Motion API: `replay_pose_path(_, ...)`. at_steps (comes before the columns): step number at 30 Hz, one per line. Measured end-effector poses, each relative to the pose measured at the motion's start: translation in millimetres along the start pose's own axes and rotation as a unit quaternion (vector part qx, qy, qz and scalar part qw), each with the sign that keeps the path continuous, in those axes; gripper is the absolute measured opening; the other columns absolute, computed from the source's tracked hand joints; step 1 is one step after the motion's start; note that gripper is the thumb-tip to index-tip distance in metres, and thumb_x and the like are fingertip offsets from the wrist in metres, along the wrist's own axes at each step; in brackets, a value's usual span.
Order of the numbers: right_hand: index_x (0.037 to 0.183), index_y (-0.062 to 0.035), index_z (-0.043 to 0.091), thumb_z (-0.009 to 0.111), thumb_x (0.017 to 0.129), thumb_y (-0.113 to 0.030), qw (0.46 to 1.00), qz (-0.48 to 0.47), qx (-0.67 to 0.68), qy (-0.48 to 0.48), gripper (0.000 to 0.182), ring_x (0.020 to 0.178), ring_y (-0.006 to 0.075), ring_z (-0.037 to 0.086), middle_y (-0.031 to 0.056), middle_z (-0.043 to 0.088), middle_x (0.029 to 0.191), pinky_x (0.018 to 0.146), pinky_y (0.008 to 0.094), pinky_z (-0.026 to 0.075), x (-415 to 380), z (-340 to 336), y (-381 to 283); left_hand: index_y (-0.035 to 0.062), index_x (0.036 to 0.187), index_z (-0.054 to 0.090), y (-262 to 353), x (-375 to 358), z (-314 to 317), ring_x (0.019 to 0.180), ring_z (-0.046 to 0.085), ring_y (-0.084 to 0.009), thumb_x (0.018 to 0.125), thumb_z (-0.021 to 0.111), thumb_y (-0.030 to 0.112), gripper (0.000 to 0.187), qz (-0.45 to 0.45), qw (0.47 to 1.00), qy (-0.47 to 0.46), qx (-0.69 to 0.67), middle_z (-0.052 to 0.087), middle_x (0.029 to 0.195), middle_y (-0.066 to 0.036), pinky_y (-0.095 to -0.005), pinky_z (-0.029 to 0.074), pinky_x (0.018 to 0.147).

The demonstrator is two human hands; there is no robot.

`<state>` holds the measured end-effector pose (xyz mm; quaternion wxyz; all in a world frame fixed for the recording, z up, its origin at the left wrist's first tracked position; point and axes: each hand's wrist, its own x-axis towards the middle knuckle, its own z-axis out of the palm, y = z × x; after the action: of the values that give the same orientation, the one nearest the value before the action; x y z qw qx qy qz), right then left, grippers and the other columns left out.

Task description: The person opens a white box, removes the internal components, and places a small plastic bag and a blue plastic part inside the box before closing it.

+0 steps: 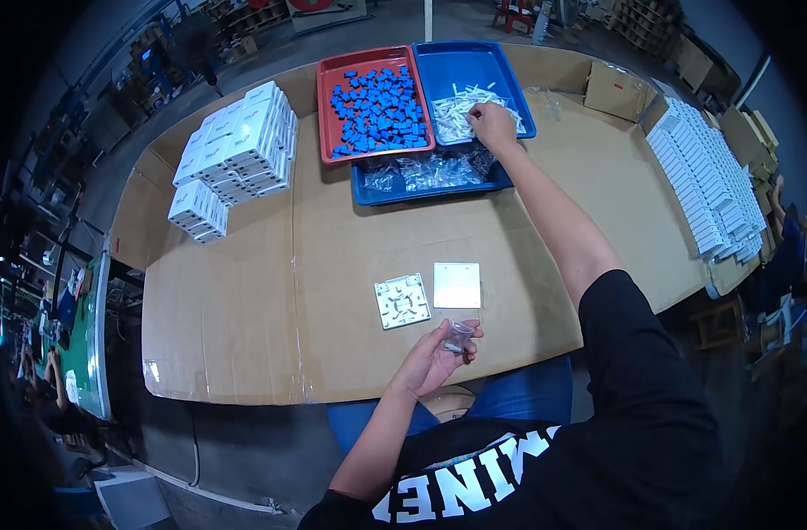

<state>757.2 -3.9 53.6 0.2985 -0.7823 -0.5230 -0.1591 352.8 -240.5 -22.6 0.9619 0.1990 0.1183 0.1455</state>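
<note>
My left hand (430,360) is closed around a small clear plastic bag (459,334) near the front edge of the table; something small and whitish shows inside the bag. Just beyond it lie a white square plate (457,285) and, to its left, a white square tray with moulded inner clips (402,301). My right hand (494,126) reaches into the blue tray (456,55) at the back, its fingers pinched at the small white stick-like parts (456,115). Whatever is between those fingertips is too small to make out.
A red tray (330,146) of small blue parts stands left of the blue tray. Below both, another blue tray (368,196) holds clear plastic bags. White boxes (235,146) are stacked at left, rows of white pieces (705,181) at right. Cardboard walls (553,66) edge the table.
</note>
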Motion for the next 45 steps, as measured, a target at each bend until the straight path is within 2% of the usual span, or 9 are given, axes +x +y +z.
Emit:
replay_pose_path(10,0.094,-0.0086,0.080,0.076,0.087,-0.020,0.982,0.062,0.179,-0.005,0.014,0.089,0.0253,0.074,0.0111,0.078,0.094,0.082,0.0372,0.056,1.7,-5.8,18.1,-0.0069,0.142,0.051,0.6,0.3,3.9,0.097,0.063,-0.0194,0.112,0.040,0.041,0.057,0.003,1.000,0.002,-0.008,0.065,0.122,-0.013,-0.0348,0.050,0.090)
replay_pose_path(13,0.100,-0.0043,0.079,0.077,0.091,-0.017,0.899,0.124,0.419,-0.005,0.015,0.086,0.0170,0.071,0.0062,0.079,0.100,0.079,0.0318,0.054,-5.0,-29.7,5.5,-0.0076,0.142,0.050,1.0,0.3,4.1,0.097,0.063,-0.0195,0.112,0.040,0.040,0.058,-0.001,1.000,0.006,-0.008,0.065,0.121,-0.013,-0.0345,0.049,0.089)
replay_pose_path(15,0.109,-0.0050,0.076,0.074,0.095,-0.015,0.726,0.250,0.635,-0.085,0.018,0.084,0.0128,0.067,0.0045,0.077,0.107,0.075,0.0313,0.053,-15.8,-82.7,-24.1,-0.0066,0.140,0.052,0.1,1.2,1.0,0.097,0.063,-0.0228,0.111,0.042,0.042,0.058,-0.002,1.000,0.007,-0.023,0.065,0.120,-0.014,-0.0376,0.051,0.091)
replay_pose_path(18,0.115,-0.0065,0.073,0.073,0.097,-0.016,0.676,0.205,0.702,-0.090,0.021,0.082,0.0092,0.064,0.0044,0.076,0.109,0.070,0.0281,0.051,-33.2,-132.2,-47.8,-0.0070,0.140,0.052,-0.9,1.2,0.7,0.097,0.063,-0.0230,0.110,0.042,0.041,0.057,-0.002,0.999,0.006,-0.032,0.066,0.119,-0.014,-0.0376,0.051,0.091)
replay_pose_path(23,0.113,-0.0041,0.074,0.072,0.096,-0.013,0.677,0.188,0.704,-0.102,0.019,0.078,0.0079,0.063,0.0043,0.076,0.105,0.066,0.0225,0.048,-82.1,-165.0,-58.8,-0.0065,0.143,0.049,-3.7,5.0,-7.5,0.096,0.063,-0.0228,0.111,0.041,0.037,0.055,0.000,1.000,0.014,-0.024,0.066,0.118,-0.013,-0.0371,0.051,0.091)
replay_pose_path(26,0.109,-0.0011,0.075,0.070,0.095,-0.008,0.743,0.180,0.628,-0.143,0.016,0.076,0.0056,0.060,0.0039,0.076,0.098,0.065,0.0225,0.047,-154.0,-152.2,-58.6,-0.0063,0.144,0.046,-7.3,1.2,-10.6,0.095,0.063,-0.0213,0.111,0.041,0.033,0.052,0.005,1.000,0.013,-0.025,0.065,0.117,-0.012,-0.0357,0.050,0.092)
replay_pose_path(37,0.108,0.0017,0.074,0.073,0.095,-0.005,0.736,0.233,0.599,-0.213,0.015,0.079,0.0071,0.066,0.0047,0.075,0.093,0.069,0.0210,0.050,-329.3,-170.3,-106.5,0.0000,0.135,0.055,-3.9,1.0,-1.1,0.095,0.064,-0.0211,0.112,0.041,0.039,0.047,0.020,1.000,0.013,0.006,0.067,0.115,-0.012,-0.0359,0.052,0.088)
replay_pose_path(43,0.101,-0.0014,0.076,0.072,0.092,-0.005,0.844,0.106,0.421,-0.315,0.010,0.082,0.0111,0.068,0.0043,0.075,0.096,0.077,0.0253,0.052,-309.9,-190.6,-109.5,0.0034,0.133,0.056,-4.2,-1.3,-0.8,0.095,0.064,-0.0202,0.112,0.041,0.039,0.044,0.026,1.000,0.006,0.016,0.068,0.115,-0.012,-0.0356,0.051,0.087)
replay_pose_path(45,0.098,0.0002,0.076,0.073,0.090,-0.006,0.855,-0.031,0.417,-0.308,0.011,0.079,0.0117,0.068,0.0055,0.074,0.105,0.075,0.0260,0.053,-301.5,-190.2,-108.0,0.0031,0.133,0.056,-4.5,-2.3,1.0,0.096,0.064,-0.0201,0.112,0.041,0.038,0.043,0.031,0.999,0.008,0.025,0.067,0.114,-0.012,-0.0352,0.051,0.087)
